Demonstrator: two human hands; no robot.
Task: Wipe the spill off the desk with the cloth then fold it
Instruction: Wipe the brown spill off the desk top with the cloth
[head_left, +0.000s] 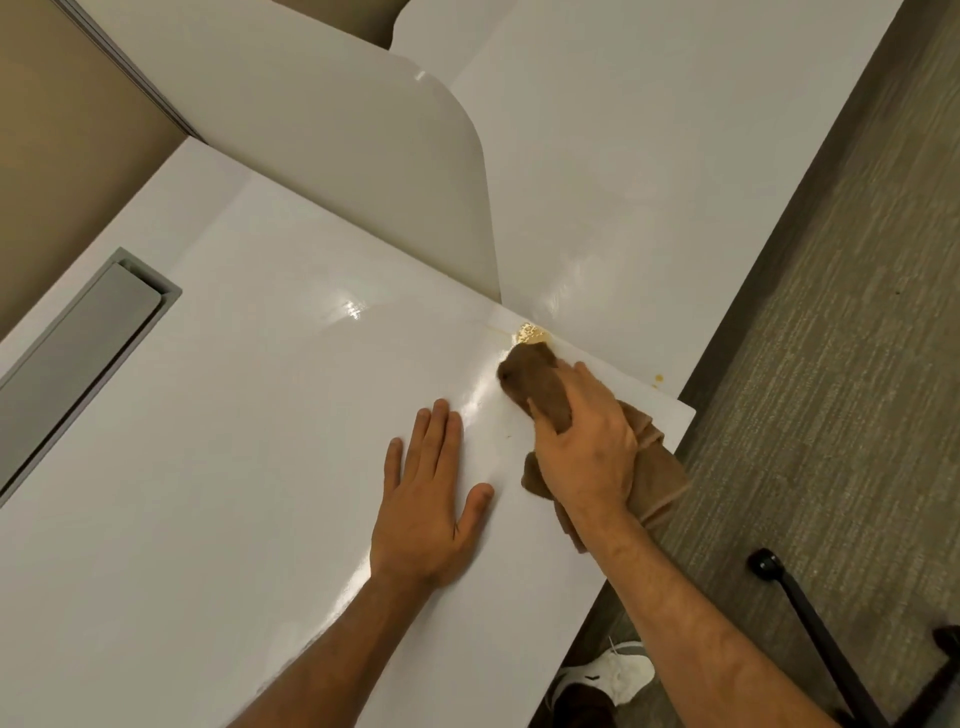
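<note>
My right hand (584, 447) grips a bunched brown cloth (535, 382) and presses it on the white desk (218, 467) near the desk's right corner. The cloth's front end touches a yellowish spill (531, 333) lying at the seam by the divider's foot. A small yellow drop (658, 378) sits close to the desk's right edge. The cloth's loose tail (657, 475) hangs behind my hand over the edge. My left hand (434, 496) lies flat on the desk, fingers spread, to the left of the cloth and apart from it.
A white rounded divider panel (363, 156) stands between this desk and the neighbouring one (649, 156). A grey cable slot (78, 364) is set in the desk at left. Carpet (831, 364), a black chair leg (810, 618) and a white shoe (613, 675) lie to the right.
</note>
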